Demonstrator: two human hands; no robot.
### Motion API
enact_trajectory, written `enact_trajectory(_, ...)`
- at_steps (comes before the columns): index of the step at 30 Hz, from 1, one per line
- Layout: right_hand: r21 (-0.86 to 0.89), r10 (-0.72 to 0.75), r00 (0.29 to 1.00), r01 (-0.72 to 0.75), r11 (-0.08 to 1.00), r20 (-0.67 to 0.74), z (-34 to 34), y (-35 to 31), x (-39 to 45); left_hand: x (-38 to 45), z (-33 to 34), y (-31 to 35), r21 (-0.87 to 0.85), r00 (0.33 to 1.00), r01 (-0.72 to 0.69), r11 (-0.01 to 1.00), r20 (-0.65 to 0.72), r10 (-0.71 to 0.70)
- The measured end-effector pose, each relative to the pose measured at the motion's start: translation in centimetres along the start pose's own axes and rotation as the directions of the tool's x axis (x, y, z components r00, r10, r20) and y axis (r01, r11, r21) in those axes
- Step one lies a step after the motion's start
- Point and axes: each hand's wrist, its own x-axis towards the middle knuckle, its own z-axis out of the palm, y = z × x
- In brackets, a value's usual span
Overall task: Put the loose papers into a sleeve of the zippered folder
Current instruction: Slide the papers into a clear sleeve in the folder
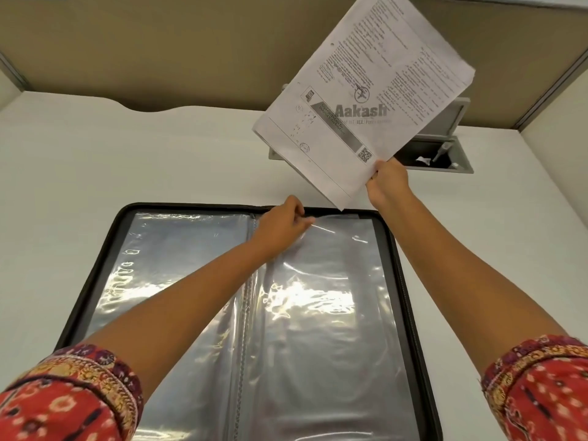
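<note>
Papers (366, 90) raised in my right hand (386, 183), folder (95, 249) open flat on the white desk (79, 154).
My right fingers are closed on the sheets' lower corner, holding them up over the desk's far side. My left hand (280, 224) pinches the top edge of the right-hand clear sleeve (334, 297). Behind the desk stand tan partition panels (159, 43), with a grey cable tray (445, 154) set in the desktop.

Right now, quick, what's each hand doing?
Left hand: closed, pinching the top edge of the folder's right plastic sleeve.
Right hand: closed, holding the printed papers up above the desk.
</note>
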Motion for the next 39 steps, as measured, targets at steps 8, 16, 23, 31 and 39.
enact_trajectory(8, 0.036, 0.014, 1.0, -0.013, 0.999, -0.011, -0.8, -0.1, -0.2, 2.2, -1.2, 0.2, 0.287, 0.953, 0.02, 0.958, 0.285, -0.106)
enact_trajectory(16, 0.216, 0.096, 0.994, -0.084, 0.973, -0.049, -2.4, 0.2, -0.1, 3.0, -2.1, 0.9, 0.23, 0.968, 0.039, 0.972, 0.232, -0.094)
enact_trajectory(23, 0.22, 0.088, 0.993, -0.069, 0.973, -0.079, -2.5, 0.3, 0.2, 2.2, -2.0, 0.8, 0.194, 0.988, -0.053, 0.98, 0.152, 0.024)
enact_trajectory(31, 0.219, 0.105, 0.991, -0.085, 0.972, -0.081, -2.2, 0.2, 0.2, 1.7, -2.0, 1.7, 0.395, 0.968, -0.225, 0.891, 0.196, 0.158)
enact_trajectory(39, 0.154, 0.06, 0.997, -0.054, 0.987, -0.039, -1.3, 0.9, 0.9, 1.4, -1.7, 1.8, 0.293, 0.944, -0.319, 0.901, 0.182, 0.275)
